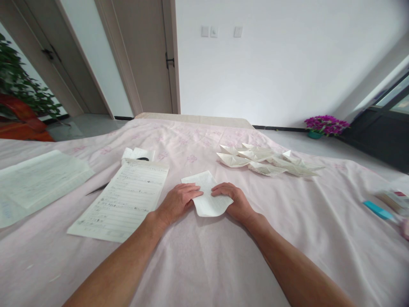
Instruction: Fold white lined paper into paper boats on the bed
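Observation:
My left hand [179, 201] grips the left edge of a small white sheet of paper [206, 204], fingers lying over its top. On the opposite edge my right hand [235, 201] holds the same paper, its fingertips on the upper surface. The sheet looks partly folded, and its lower edge bows up off the cloth. Beyond my right hand sit several folded paper boats [234, 160] in a cluster. Left of my left hand lies a long handwritten sheet [128, 198]. Partly beneath it is what looks like a pair of scissors [97, 189], mostly hidden.
A pink flowered cloth [204, 264] covers the surface in wrinkles. More written papers [44, 181] lie far left. At the right edge are a blue object [378, 209] and a small box [396, 200]. A potted purple flower [326, 124] stands on the floor beyond.

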{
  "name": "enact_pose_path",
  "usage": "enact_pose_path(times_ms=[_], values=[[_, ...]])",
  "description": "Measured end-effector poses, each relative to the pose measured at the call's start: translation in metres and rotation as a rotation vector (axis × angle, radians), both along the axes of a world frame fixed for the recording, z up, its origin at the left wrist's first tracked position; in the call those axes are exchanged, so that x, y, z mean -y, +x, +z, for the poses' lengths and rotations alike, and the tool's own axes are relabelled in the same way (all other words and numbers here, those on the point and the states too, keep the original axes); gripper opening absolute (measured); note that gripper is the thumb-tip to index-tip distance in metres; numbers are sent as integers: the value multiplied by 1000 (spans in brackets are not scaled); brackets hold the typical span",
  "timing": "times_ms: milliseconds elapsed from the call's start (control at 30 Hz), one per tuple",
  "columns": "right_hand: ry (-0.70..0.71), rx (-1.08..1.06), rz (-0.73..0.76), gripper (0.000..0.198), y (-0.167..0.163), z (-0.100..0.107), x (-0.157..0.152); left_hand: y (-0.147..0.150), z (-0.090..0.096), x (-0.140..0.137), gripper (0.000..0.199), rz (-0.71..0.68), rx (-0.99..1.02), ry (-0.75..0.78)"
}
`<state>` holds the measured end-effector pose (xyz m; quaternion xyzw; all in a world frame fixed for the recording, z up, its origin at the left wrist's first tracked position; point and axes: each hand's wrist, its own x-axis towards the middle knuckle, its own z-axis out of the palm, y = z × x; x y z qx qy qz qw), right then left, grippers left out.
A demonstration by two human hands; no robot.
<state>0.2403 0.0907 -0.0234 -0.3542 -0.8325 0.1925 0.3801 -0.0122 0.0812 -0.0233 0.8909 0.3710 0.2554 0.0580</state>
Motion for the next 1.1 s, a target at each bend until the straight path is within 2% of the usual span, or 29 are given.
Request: enact_pose_path(times_ms=[200,433,733,900,1100], values=[[-8,-26,0,29,0,0,0,0,-3,-2,27,0,45,0],[-79,-68,-48,40,0,-1,-1,1,2,-2,26,44,144,-74],[-188,-77,-177,27,-3,0,-2,2,5,1,34,149,94,-144],[-329,-37,-281,23,-6,3,-1,3,10,3,37,214,39,-167],[-290,-16,-338,20,-5,1,-2,2,11,2,37,190,39,-143]])
